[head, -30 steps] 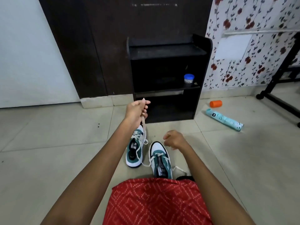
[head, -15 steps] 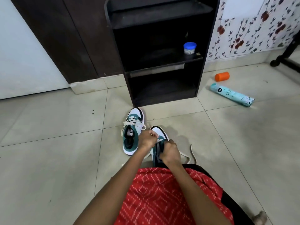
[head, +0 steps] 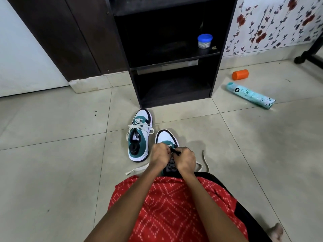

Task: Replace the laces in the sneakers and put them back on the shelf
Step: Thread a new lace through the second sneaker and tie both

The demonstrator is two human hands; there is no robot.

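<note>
lace [head: 175, 151], black, pinched btw l hand [head: 160, 157] & r hand [head: 186, 160] over near sneaker [head: 166, 136].

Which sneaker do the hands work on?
The nearer sneaker: left hand and right hand pinch its lace. The farther sneaker, by the shelf, lies untouched.

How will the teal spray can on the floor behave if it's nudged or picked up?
The spray can lies on its side on smooth floor tiles, so a sideways nudge would likely roll it; an endwise push would probably slide it. It looks like a rigid, glossy cylinder: likely stiff in a grip, possibly slippery.
</note>
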